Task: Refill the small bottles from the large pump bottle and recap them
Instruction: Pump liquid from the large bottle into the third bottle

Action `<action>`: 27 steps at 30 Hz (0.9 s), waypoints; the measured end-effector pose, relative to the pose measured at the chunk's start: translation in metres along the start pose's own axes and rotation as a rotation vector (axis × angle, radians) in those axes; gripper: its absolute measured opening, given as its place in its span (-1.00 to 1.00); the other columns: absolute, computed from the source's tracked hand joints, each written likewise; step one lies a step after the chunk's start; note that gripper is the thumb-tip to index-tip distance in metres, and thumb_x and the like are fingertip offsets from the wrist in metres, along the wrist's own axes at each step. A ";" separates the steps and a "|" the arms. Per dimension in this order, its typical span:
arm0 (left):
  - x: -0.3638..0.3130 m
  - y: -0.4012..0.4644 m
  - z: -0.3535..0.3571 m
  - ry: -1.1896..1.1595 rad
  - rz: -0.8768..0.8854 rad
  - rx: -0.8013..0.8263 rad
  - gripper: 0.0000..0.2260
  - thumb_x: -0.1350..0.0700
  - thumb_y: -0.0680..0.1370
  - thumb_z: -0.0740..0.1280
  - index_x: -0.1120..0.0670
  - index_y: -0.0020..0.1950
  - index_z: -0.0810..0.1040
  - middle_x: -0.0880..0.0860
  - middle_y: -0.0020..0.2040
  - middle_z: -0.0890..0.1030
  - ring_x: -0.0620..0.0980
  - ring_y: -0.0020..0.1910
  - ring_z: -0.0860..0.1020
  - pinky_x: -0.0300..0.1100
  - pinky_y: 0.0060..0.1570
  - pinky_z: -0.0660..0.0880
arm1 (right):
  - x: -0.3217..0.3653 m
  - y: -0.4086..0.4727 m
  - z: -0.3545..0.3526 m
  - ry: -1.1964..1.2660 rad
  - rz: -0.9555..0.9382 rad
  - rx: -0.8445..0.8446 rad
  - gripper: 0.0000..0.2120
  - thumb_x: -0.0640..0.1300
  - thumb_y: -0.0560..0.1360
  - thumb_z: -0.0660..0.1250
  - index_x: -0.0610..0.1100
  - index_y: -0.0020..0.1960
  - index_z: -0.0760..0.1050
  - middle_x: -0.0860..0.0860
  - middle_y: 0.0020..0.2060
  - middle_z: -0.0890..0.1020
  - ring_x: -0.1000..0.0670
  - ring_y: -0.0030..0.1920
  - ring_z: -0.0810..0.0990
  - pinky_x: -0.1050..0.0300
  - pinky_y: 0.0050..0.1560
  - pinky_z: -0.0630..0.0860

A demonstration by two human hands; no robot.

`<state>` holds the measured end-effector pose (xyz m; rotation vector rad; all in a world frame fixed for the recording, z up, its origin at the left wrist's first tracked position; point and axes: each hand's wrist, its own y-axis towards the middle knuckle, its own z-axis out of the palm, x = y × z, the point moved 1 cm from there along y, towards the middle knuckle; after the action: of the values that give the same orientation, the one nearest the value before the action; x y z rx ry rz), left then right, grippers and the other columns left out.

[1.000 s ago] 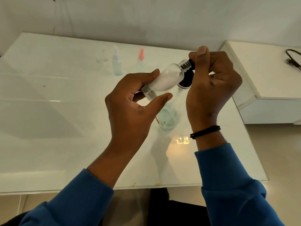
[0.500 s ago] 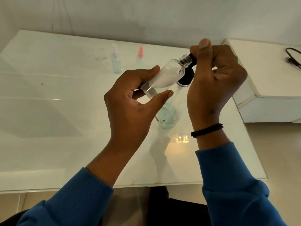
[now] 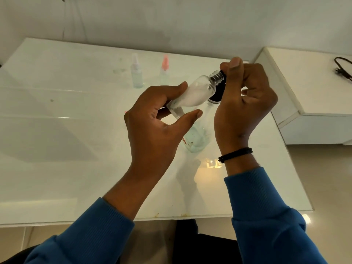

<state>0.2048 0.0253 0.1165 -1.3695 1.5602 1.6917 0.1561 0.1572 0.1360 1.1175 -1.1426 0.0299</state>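
My left hand grips a small clear bottle tilted up to the right, its threaded neck bare. My right hand pinches a small black cap right at that neck, thumb on top. Behind and below both hands stands the large pump bottle, clear with pale liquid low inside and a black pump collar; its pump head is hidden by my right hand. Two small spray bottles stand at the back of the table, one with a white top and one with a pink top.
A white glass-topped table carries everything; its front edge runs just above my sleeves. To the right sits a lower white cabinet with a black cable on it. A wall closes the back.
Both hands and the small bottle have stayed almost in place. My right hand's fingers have shifted slightly around the cap at the neck.
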 end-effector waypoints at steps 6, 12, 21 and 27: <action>-0.001 0.000 0.000 -0.039 -0.015 -0.001 -0.59 0.09 0.44 0.59 0.17 0.24 0.63 0.00 0.14 0.66 -0.06 0.15 0.63 -0.28 0.07 0.61 | 0.004 0.008 0.000 -0.033 -0.024 -0.004 -0.72 -0.15 0.60 0.33 -0.22 -0.23 0.64 -0.03 -0.34 0.65 -0.14 -0.27 0.56 -0.12 -0.16 0.50; 0.000 -0.001 0.001 -0.006 -0.004 0.000 -0.57 0.09 0.44 0.60 0.20 0.24 0.63 0.02 0.13 0.67 -0.08 0.14 0.64 -0.26 0.06 0.63 | 0.002 0.000 0.000 -0.001 0.016 0.000 -0.77 -0.18 0.60 0.33 -0.16 -0.22 0.60 -0.03 -0.32 0.63 -0.18 -0.27 0.58 -0.18 -0.18 0.53; 0.000 -0.001 0.001 -0.024 -0.003 0.001 -0.58 0.11 0.43 0.60 0.19 0.23 0.63 0.03 0.12 0.67 -0.03 0.13 0.64 -0.21 0.05 0.64 | 0.002 0.000 0.001 0.001 0.005 -0.004 -0.74 -0.19 0.60 0.34 -0.26 -0.22 0.62 -0.06 -0.31 0.64 -0.18 -0.26 0.58 -0.14 -0.19 0.52; -0.001 -0.001 0.001 -0.043 -0.010 0.007 -0.58 0.10 0.44 0.59 0.20 0.24 0.63 0.03 0.13 0.66 -0.04 0.15 0.64 -0.27 0.06 0.62 | 0.004 0.007 0.000 -0.034 -0.017 -0.006 -0.73 -0.16 0.60 0.33 -0.24 -0.23 0.64 -0.05 -0.34 0.65 -0.13 -0.27 0.56 -0.03 -0.17 0.49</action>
<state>0.2057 0.0264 0.1169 -1.3264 1.5316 1.6977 0.1543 0.1587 0.1436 1.1258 -1.1632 -0.0059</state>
